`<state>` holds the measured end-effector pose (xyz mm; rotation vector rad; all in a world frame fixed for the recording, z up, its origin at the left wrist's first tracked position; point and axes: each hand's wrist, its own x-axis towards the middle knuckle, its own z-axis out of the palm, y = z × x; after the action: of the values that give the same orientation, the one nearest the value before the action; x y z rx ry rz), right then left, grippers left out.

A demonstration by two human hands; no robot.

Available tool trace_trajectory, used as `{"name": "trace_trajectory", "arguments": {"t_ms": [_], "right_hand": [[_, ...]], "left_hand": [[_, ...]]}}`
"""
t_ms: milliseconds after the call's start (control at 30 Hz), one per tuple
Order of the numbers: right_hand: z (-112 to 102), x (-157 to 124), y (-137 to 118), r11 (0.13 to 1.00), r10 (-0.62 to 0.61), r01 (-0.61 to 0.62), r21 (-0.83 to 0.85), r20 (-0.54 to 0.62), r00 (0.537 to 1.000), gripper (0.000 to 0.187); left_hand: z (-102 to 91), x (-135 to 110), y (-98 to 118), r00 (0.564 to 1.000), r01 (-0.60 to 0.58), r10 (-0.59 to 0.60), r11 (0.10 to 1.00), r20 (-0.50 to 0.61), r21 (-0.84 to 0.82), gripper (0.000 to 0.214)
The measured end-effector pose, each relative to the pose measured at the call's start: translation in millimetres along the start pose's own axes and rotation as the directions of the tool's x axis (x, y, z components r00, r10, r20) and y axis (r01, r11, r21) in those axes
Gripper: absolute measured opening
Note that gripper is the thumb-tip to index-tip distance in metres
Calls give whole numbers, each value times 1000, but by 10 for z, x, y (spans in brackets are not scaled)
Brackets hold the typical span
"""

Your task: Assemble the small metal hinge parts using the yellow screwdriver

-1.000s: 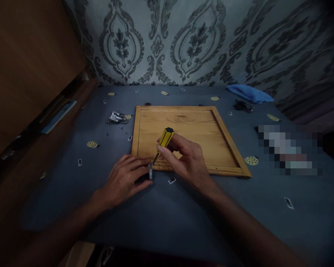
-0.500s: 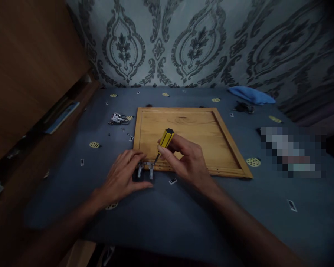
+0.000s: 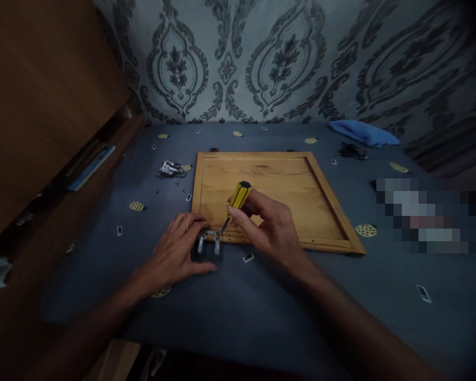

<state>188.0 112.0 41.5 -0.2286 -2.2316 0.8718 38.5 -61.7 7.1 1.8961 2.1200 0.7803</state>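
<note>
A square wooden panel with a raised frame [image 3: 325,211] lies flat on the dark blue cloth. A small metal hinge [image 3: 209,241] sits at the panel's near left corner. My left hand [image 3: 174,254] rests on the cloth with its fingers pressed around that hinge. My right hand [image 3: 269,227] is closed on a screwdriver with a yellow and black handle [image 3: 238,194]. The screwdriver tilts down to the left, and its tip meets the hinge on the frame's near edge.
More metal hinge parts [image 3: 168,169] and small screws lie left of the panel. A blue cloth [image 3: 363,132] and a dark object [image 3: 353,152] lie at the back right. A wooden cabinet [image 3: 43,95] stands on the left, a patterned wall behind. A blurred patch is at right.
My left hand's fingers have drawn back a little, so more of the hinge shows at the corner. The screwdriver stays tilted on the hinge. The view has shifted slightly.
</note>
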Motion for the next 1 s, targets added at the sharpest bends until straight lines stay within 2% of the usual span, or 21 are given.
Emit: {"name": "trace_trajectory", "arguments": {"t_ms": [167, 467, 767, 1000], "right_hand": [[6, 5, 4, 1000, 0, 0, -3, -4, 1000, 24], [7, 19, -13, 1000, 19, -19, 11, -13, 1000, 27], [12, 19, -28, 998, 54, -53, 20, -13, 998, 31], [26, 8, -10, 996, 60, -59, 59, -8, 998, 21]], "left_hand": [[-31, -6, 6, 999, 4, -2, 1000, 40, -29, 70], [116, 46, 66, 1000, -1, 1, 1000, -19, 7, 54], [108, 61, 59, 999, -19, 18, 999, -33, -29, 40], [96, 75, 58, 999, -23, 22, 999, -25, -33, 41]]}}
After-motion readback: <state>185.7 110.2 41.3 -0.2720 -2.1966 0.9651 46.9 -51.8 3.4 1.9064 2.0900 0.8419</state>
